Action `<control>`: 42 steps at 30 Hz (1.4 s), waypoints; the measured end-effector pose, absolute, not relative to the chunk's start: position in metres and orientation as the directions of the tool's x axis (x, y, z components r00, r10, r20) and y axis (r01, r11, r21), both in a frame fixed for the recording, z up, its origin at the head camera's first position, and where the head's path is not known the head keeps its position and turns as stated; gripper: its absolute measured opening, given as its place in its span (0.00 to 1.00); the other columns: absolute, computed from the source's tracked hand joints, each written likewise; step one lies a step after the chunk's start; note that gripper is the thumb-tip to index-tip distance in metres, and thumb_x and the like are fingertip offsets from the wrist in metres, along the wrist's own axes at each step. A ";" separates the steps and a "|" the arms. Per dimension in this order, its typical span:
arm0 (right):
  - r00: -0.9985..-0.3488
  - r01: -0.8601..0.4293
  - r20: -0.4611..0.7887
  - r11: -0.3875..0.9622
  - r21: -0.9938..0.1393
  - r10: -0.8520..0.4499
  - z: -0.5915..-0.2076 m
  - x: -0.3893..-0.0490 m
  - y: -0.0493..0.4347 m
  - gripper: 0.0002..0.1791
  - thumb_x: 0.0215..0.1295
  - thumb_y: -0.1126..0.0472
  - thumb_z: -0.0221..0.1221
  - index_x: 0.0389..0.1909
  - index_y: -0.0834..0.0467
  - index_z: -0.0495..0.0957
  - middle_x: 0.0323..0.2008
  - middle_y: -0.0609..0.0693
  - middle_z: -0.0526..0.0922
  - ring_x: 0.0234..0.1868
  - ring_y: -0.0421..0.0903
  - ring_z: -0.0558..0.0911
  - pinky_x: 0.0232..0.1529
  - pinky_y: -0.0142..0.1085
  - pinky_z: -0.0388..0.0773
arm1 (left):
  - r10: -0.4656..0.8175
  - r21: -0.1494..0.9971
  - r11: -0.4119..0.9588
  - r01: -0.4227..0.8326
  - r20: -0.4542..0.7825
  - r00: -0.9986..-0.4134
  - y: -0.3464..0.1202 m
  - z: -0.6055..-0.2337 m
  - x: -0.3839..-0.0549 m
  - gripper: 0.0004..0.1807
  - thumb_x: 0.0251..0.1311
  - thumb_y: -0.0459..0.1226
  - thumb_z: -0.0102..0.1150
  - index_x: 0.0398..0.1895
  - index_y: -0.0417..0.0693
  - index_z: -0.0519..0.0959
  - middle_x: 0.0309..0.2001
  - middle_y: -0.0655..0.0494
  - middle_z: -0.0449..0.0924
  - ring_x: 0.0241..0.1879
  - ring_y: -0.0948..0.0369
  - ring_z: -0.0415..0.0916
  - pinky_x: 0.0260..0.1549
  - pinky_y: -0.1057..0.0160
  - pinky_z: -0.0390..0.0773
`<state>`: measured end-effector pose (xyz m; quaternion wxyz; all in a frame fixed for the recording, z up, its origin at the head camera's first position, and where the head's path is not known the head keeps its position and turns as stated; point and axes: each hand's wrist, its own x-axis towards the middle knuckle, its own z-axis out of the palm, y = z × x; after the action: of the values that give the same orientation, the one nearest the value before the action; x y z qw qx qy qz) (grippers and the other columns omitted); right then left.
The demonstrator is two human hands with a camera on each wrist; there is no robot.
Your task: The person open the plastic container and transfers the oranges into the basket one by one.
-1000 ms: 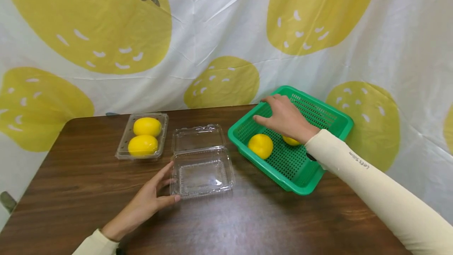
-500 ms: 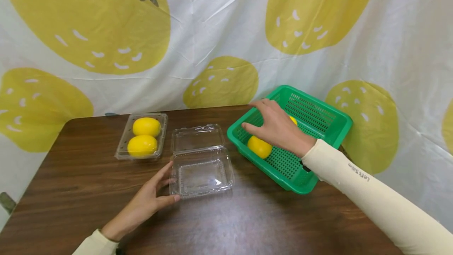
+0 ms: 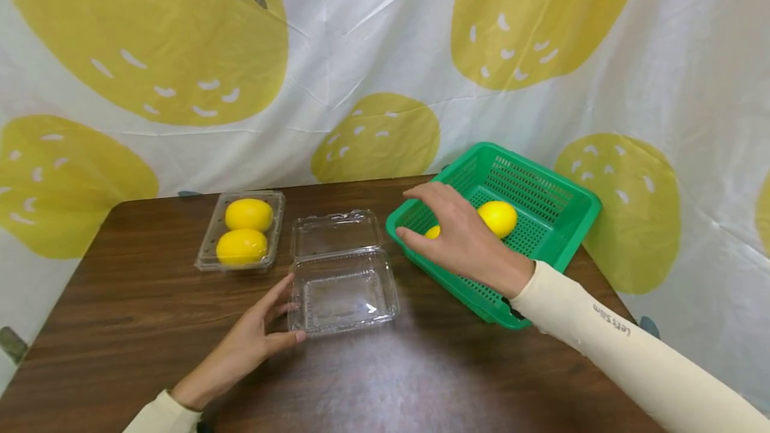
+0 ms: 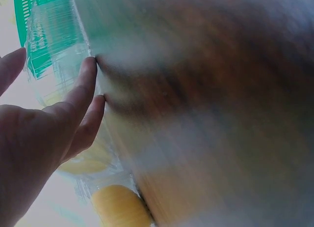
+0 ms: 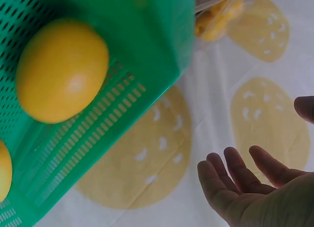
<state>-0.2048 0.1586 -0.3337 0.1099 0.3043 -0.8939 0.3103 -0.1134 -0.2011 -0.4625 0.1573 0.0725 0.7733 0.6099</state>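
My left hand point(image 3: 249, 336) touches the left side of an opened clear plastic clamshell box point(image 3: 345, 286), its fingers extended along the wall and the thumb at the front corner. In the left wrist view, fingertips point(image 4: 88, 65) reach down beside the clear plastic. Above the green basket point(image 3: 580, 209) hovers my right hand point(image 3: 460, 236), fingers spread and loosely bent, nothing in its grasp. Two yellow lemons lie in the basket: one lemon point(image 3: 498, 219) is plain to see, while the other lemon point(image 3: 432, 233) is mostly hidden behind the hand. The right wrist view shows a lemon point(image 5: 63, 70) apart from the fingers.
A second clear box point(image 3: 208, 263), holding two lemons point(image 3: 242, 247), stands at the left on the dark wooden table point(image 3: 120, 313). Behind the table hangs a white curtain point(image 3: 355, 25) printed with big yellow fruits.
My right hand has drifted left and toward me over the basket, uncovering the right lemon and covering most of the left one. My left hand and both boxes stay put.
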 end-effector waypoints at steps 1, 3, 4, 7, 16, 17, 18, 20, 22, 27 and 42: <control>-0.783 -0.622 0.394 0.611 -0.490 -0.481 -0.334 -0.202 0.157 0.30 0.72 0.52 0.73 0.68 0.61 0.79 0.66 0.55 0.82 0.69 0.54 0.78 0.71 0.52 0.76 | 0.304 0.966 0.246 -0.080 -0.155 -0.940 -0.201 -0.462 -0.113 0.58 0.68 0.33 0.76 0.92 0.50 0.46 0.87 0.33 0.49 0.81 0.33 0.60 0.68 0.44 0.80; -0.769 -0.639 0.408 0.591 -0.491 -0.492 -0.336 -0.198 0.153 0.29 0.71 0.53 0.73 0.67 0.62 0.79 0.65 0.55 0.82 0.68 0.54 0.78 0.70 0.51 0.77 | 0.304 0.966 0.246 -0.076 -0.152 -0.941 -0.201 -0.462 -0.113 0.58 0.68 0.33 0.76 0.92 0.50 0.46 0.87 0.32 0.49 0.81 0.33 0.60 0.68 0.44 0.80; -0.763 -0.646 0.412 0.584 -0.492 -0.498 -0.337 -0.196 0.152 0.29 0.71 0.53 0.73 0.67 0.62 0.80 0.65 0.55 0.83 0.67 0.53 0.79 0.70 0.51 0.77 | 0.303 0.966 0.247 -0.076 -0.151 -0.941 -0.201 -0.462 -0.113 0.58 0.68 0.33 0.76 0.92 0.50 0.46 0.87 0.32 0.49 0.81 0.33 0.60 0.68 0.44 0.80; -0.756 -0.654 0.405 0.574 -0.493 -0.514 -0.340 -0.192 0.147 0.29 0.72 0.52 0.73 0.67 0.61 0.79 0.65 0.54 0.82 0.67 0.52 0.79 0.69 0.50 0.78 | 0.300 0.966 0.250 -0.068 -0.144 -0.943 -0.201 -0.462 -0.113 0.58 0.68 0.33 0.76 0.92 0.49 0.46 0.86 0.31 0.50 0.81 0.33 0.61 0.69 0.42 0.79; -0.738 -0.672 0.378 0.554 -0.492 -0.559 -0.349 -0.179 0.137 0.29 0.73 0.52 0.73 0.69 0.60 0.78 0.65 0.51 0.81 0.67 0.50 0.78 0.68 0.48 0.79 | 0.304 0.967 0.245 -0.067 -0.142 -0.942 -0.200 -0.463 -0.114 0.58 0.68 0.32 0.76 0.92 0.49 0.46 0.86 0.31 0.51 0.81 0.33 0.61 0.68 0.48 0.81; -0.736 -0.673 0.373 0.549 -0.496 -0.565 -0.350 -0.177 0.136 0.29 0.73 0.52 0.72 0.69 0.60 0.78 0.66 0.51 0.81 0.68 0.50 0.78 0.69 0.48 0.79 | 0.304 0.968 0.243 -0.067 -0.142 -0.942 -0.200 -0.463 -0.114 0.59 0.68 0.32 0.76 0.92 0.49 0.46 0.86 0.31 0.51 0.81 0.33 0.61 0.67 0.48 0.81; -0.733 -0.674 0.368 0.544 -0.499 -0.572 -0.351 -0.174 0.135 0.30 0.73 0.52 0.72 0.69 0.60 0.78 0.66 0.51 0.80 0.68 0.50 0.77 0.69 0.48 0.79 | 0.304 0.968 0.243 -0.069 -0.144 -0.942 -0.200 -0.462 -0.114 0.59 0.68 0.32 0.76 0.92 0.50 0.46 0.86 0.32 0.51 0.81 0.34 0.61 0.68 0.48 0.81; -0.730 -0.675 0.353 0.540 -0.503 -0.585 -0.353 -0.171 0.132 0.31 0.73 0.52 0.73 0.70 0.61 0.77 0.67 0.52 0.79 0.70 0.51 0.77 0.70 0.48 0.78 | 0.305 0.968 0.242 -0.072 -0.146 -0.941 -0.200 -0.462 -0.114 0.59 0.68 0.32 0.75 0.92 0.51 0.46 0.86 0.32 0.51 0.81 0.34 0.60 0.68 0.46 0.81; -0.728 -0.675 0.340 0.537 -0.505 -0.596 -0.357 -0.168 0.129 0.31 0.72 0.52 0.73 0.69 0.62 0.78 0.67 0.54 0.79 0.70 0.52 0.77 0.72 0.48 0.78 | 0.303 0.967 0.243 -0.073 -0.147 -0.941 -0.200 -0.462 -0.114 0.59 0.68 0.32 0.75 0.92 0.51 0.46 0.86 0.32 0.50 0.81 0.34 0.60 0.69 0.45 0.80; -0.718 -0.685 0.333 0.533 -0.497 -0.612 -0.374 -0.163 0.125 0.30 0.71 0.53 0.73 0.68 0.63 0.79 0.67 0.55 0.80 0.69 0.53 0.79 0.73 0.47 0.77 | 0.306 0.968 0.238 -0.074 -0.147 -0.941 -0.199 -0.461 -0.115 0.58 0.68 0.32 0.75 0.92 0.50 0.46 0.86 0.31 0.50 0.81 0.33 0.60 0.67 0.48 0.81; -0.791 -0.579 0.114 0.675 -0.457 -0.602 -0.421 -0.159 0.127 0.39 0.78 0.49 0.67 0.79 0.67 0.69 0.80 0.69 0.68 0.79 0.64 0.71 0.77 0.58 0.71 | 0.305 0.967 0.244 -0.068 -0.143 -0.941 -0.201 -0.463 -0.115 0.58 0.69 0.33 0.75 0.92 0.49 0.47 0.85 0.30 0.52 0.81 0.33 0.59 0.70 0.42 0.78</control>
<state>-0.1591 0.1270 -0.4213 -0.0231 0.3227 -0.9149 0.2416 -0.1149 -0.2005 -0.4627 0.1530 0.0765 0.7738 0.6099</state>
